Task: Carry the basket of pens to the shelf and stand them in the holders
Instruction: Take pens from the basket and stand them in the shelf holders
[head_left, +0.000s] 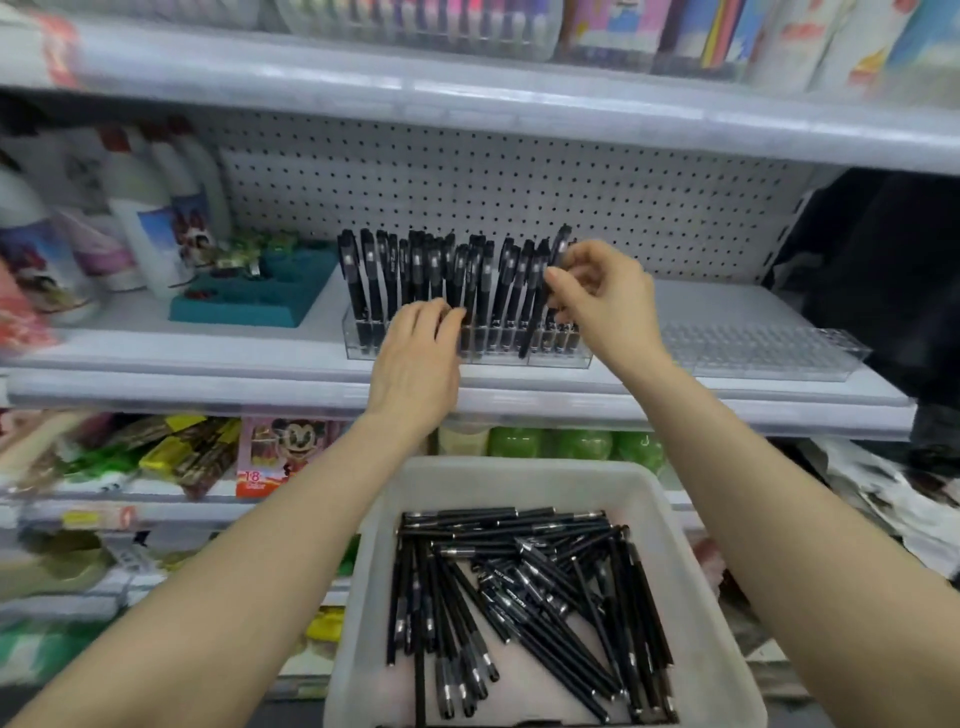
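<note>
Shop shelf (727, 301), clear holder (561, 359): right hand (602, 296) pinches one pen (535, 322) over the holder's right end. Left hand (415, 358), fingers relaxed, steadies standing pens (415, 270). Basket (509, 467), below the holder, holds many loose pens (519, 587). Insertion step; next, the tip likely needs a free slot.

The holder (550, 358) of standing pens (415, 270) is on the shelf (156, 358), with a tray (249, 301) left of it and a second holder (753, 348) right. Below, in front, loose pens (545, 587) lie in the basket (519, 470).
</note>
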